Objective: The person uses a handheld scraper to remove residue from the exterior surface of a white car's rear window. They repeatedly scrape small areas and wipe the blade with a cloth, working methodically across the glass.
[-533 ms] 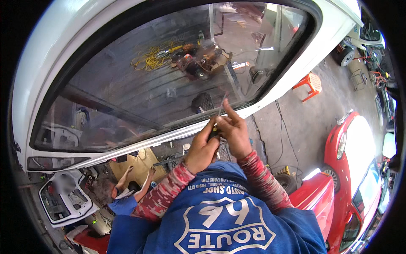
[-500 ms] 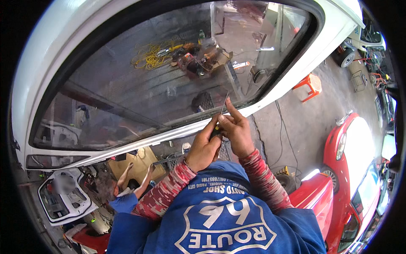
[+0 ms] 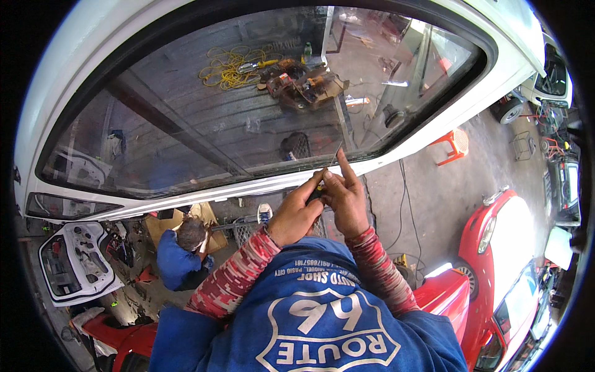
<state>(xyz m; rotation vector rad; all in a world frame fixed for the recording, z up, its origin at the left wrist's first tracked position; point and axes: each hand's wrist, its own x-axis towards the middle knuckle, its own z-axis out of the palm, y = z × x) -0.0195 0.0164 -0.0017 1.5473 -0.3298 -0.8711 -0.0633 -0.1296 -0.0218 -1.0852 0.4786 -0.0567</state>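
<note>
A white car panel with a large tinted window (image 3: 248,136) fills the upper view. Both hands meet at its lower white edge (image 3: 260,185). My left hand (image 3: 296,216) is closed around the dark handle of a small cutter (image 3: 317,191). My right hand (image 3: 348,199) pinches the same tool from the other side, index finger stretched up along its thin blade (image 3: 338,152). The blade's tip rests against the glass just above the frame. Red patterned sleeves and a blue shirt cover my arms and chest.
Another person in blue (image 3: 180,255) crouches lower left beside a detached white door panel (image 3: 74,263). A red car (image 3: 508,248) stands on the right, with an orange stool (image 3: 455,142) beyond. Through the glass show a yellow cable (image 3: 229,67) and a heap of tools (image 3: 304,84).
Both hands stay at the same spot on the window's lower edge, with only small finger shifts on the cutter. The view has shifted slightly.
</note>
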